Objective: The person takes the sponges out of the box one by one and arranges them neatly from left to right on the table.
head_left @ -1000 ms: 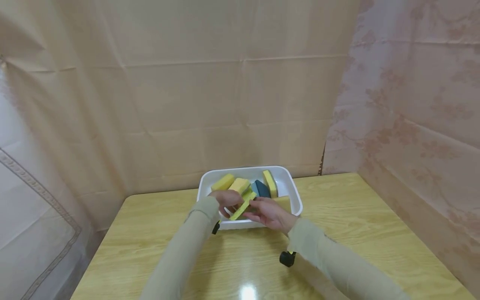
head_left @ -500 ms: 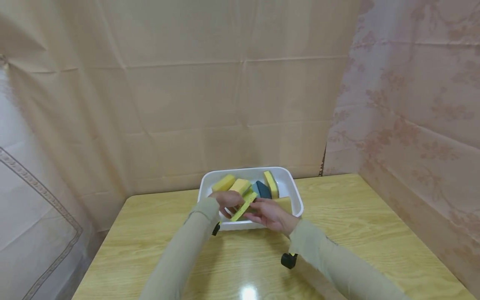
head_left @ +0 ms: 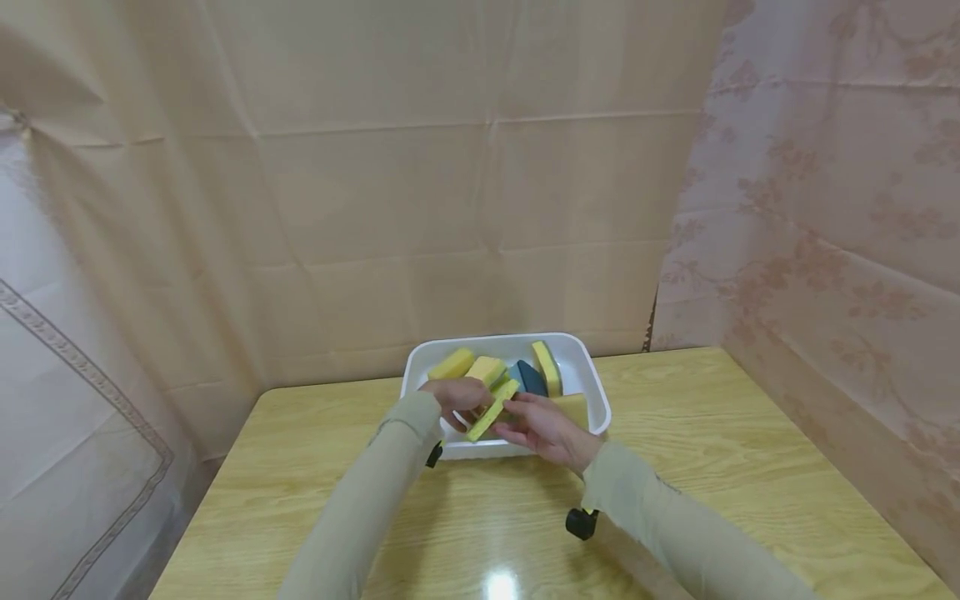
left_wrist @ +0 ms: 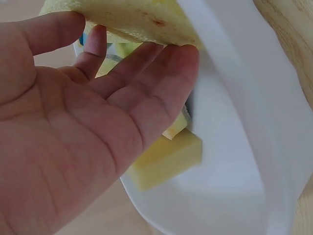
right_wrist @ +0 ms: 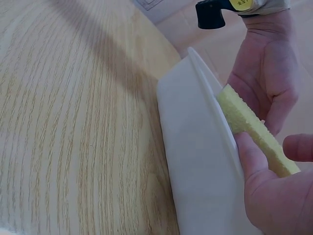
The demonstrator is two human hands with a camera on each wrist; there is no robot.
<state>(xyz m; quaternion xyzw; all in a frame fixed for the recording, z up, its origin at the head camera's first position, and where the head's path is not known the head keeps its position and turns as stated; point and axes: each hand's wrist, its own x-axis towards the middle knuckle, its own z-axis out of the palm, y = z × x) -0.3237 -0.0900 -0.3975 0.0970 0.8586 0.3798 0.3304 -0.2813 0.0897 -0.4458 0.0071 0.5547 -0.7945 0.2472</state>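
Note:
Over the near part of a white plastic tub (head_left: 600, 408), a yellow sponge (head_left: 495, 410) is held at a slant between both hands. My left hand (head_left: 461, 396) has its curved fingers and thumb at the sponge's left side; in the left wrist view its fingertips meet the sponge's pale face (left_wrist: 146, 24). From the right, my right hand (head_left: 551, 427) pinches the same sponge, with the thumb and a finger on opposite sides of it in the right wrist view. Part of the sponge is hidden behind the fingers.
Several more sponges lie in the tub: a yellow one (head_left: 452, 364) at back left, a dark blue one (head_left: 531, 379) near the middle, a yellow one on edge (head_left: 547, 368) at right. The tub stands at the back of the wooden table (head_left: 315, 467), before a beige curtain (head_left: 375, 208).
The hands keep their hold on the yellow sponge with little visible motion. The whole scene shifts slightly rightward in the head view.

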